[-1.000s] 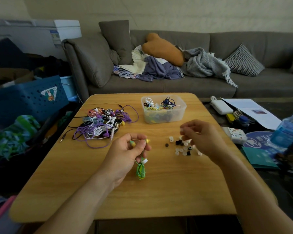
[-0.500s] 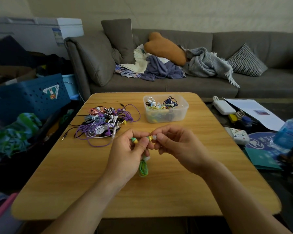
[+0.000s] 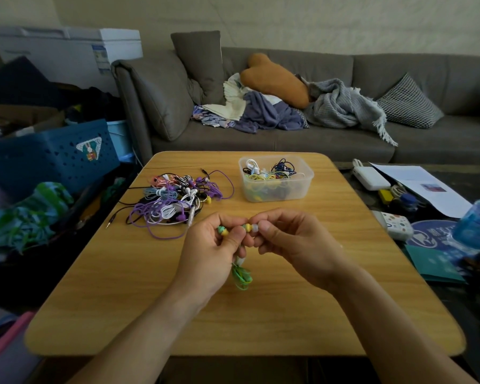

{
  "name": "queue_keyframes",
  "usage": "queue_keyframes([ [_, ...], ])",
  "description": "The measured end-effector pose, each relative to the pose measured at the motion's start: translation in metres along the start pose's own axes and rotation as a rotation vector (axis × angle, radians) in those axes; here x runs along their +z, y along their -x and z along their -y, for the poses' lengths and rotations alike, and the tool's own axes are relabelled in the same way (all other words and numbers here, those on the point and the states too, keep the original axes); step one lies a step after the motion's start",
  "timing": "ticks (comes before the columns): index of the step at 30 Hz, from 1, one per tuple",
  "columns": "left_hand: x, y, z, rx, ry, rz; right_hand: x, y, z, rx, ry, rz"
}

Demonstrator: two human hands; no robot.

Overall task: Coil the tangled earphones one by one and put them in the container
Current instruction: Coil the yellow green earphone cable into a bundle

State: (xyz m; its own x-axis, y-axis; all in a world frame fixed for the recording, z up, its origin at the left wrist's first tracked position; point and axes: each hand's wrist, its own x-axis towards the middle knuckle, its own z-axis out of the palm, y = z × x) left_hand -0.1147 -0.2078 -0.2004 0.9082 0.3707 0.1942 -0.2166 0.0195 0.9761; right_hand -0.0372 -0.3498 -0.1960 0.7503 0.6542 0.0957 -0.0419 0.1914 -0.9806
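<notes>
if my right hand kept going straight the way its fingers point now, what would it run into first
Almost at once the left hand: the right hand points leftward, pinching a pale ear tip against the green earphones that the left hand holds.

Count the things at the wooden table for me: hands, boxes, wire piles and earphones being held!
Hands: 2, left hand and right hand
Clear container: 1
Tangled earphone pile: 1
Held green earphones: 1
Total: 5
</notes>
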Motion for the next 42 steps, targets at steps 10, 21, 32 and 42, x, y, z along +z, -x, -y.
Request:
queue_keyframes([
  [10, -0.003, -0.001, 0.000, 0.071, -0.106, -0.039, 0.005, 0.000, 0.000, 0.024, -0.103, 0.003],
  [21, -0.003, 0.001, 0.001, 0.042, -0.095, -0.045, 0.004, 0.001, 0.002, 0.058, -0.064, -0.005],
  [32, 0.000, 0.003, -0.002, 0.008, -0.084, -0.068, 0.007, 0.003, 0.002, 0.024, -0.005, -0.036],
  [42, 0.004, 0.005, -0.006, 0.014, -0.080, -0.145, 0.019, 0.005, 0.002, -0.095, 0.097, -0.120],
])
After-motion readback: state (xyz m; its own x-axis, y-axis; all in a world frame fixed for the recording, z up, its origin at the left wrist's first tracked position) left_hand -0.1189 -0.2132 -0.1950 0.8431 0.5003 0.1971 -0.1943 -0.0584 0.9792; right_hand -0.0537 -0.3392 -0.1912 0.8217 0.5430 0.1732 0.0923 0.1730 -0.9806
